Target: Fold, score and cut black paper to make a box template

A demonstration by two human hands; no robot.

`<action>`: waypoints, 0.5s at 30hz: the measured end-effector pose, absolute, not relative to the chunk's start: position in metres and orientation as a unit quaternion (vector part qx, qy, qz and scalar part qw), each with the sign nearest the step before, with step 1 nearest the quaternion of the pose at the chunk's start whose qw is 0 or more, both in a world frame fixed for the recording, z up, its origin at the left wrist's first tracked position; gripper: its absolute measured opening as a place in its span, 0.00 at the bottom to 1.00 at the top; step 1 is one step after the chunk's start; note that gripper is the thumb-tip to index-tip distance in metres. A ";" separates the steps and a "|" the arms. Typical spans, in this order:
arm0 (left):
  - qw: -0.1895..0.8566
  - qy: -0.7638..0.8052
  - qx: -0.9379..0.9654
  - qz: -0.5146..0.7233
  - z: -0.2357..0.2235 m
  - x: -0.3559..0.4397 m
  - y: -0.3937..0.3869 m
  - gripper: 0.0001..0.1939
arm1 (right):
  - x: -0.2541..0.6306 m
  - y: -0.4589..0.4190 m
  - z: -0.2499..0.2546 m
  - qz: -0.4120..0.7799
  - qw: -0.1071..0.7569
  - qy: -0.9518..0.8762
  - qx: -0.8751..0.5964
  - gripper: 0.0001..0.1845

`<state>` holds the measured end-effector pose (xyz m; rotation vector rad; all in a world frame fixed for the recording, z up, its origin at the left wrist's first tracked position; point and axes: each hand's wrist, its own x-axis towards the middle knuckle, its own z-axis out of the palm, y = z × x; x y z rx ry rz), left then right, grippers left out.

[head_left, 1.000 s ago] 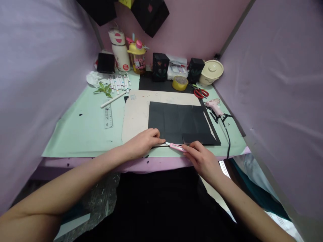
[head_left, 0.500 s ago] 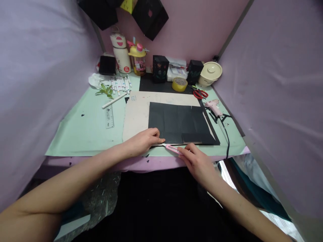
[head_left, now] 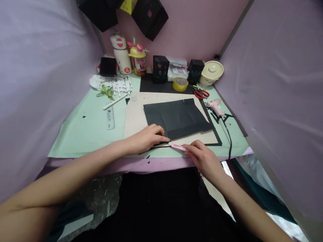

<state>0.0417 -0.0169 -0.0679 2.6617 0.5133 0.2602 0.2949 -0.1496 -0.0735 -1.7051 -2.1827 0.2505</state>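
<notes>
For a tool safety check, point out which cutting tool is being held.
The pink cutter, gripped in the right hand; the red-handled scissors lie farther back, near the yellow tape roll.

Left hand rests on near corner of creased black paper sheet; right hand grips slim pink-handled cutter.

Soft, muted light, deep blacks

Diffuse, rather dim light spreads evenly over the table, its source out of view. Shadows by the left hand and right hand are faint. The lap sinks into near-featureless black, while a patch at lower right glares almost white. The wide lens stretches the arms towards the lower corners. Print on the cup and ruler is too soft to read cleanly; the blade of the cutter is indistinct.
</notes>
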 end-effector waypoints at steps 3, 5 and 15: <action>0.195 0.110 0.972 0.074 -0.066 0.032 0.000 0.19 | 0.295 -0.150 -0.072 0.089 0.173 -0.773 -0.604 0.15; 0.211 0.088 0.971 0.065 -0.069 0.027 0.007 0.20 | 0.294 -0.151 -0.071 0.088 0.169 -0.777 -0.600 0.16; 0.267 0.101 0.956 0.059 -0.077 0.026 0.009 0.23 | 0.285 -0.155 -0.063 0.090 0.145 -0.777 -0.606 0.16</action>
